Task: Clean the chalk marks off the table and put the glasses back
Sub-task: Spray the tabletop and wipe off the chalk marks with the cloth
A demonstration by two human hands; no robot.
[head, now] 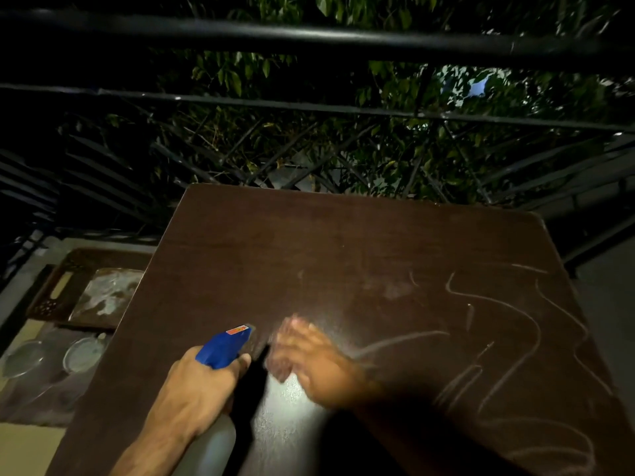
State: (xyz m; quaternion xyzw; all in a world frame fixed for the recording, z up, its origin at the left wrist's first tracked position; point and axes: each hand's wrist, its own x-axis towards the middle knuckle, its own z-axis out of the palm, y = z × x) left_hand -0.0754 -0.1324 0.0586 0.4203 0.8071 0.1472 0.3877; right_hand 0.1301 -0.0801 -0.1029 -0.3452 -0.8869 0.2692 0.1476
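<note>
Head view: left hand [192, 383] grips spray bottle [220, 352]; blurred right hand [309, 359], grasp unclear, nearer chalk marks [494, 338] sprawling right across table [275, 242].

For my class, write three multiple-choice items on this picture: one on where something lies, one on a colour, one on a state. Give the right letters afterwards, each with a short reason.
1. Where are most of the chalk marks on the table?
A. on its right half
B. along its far edge
C. under the bottle

2. What colour is the head of the spray bottle?
A. green
B. blue
C. white

3. What is the left hand doing?
A. lying flat on the table
B. hanging loose
C. gripping the spray bottle

Answers:
1 A, the pale curved lines run across the right side, while the far edge looks bare.
2 B, the trigger head is blue with a small red label.
3 C, its fingers curl round the bottle's neck; the right hand beside it is blurred low over the table.
</note>
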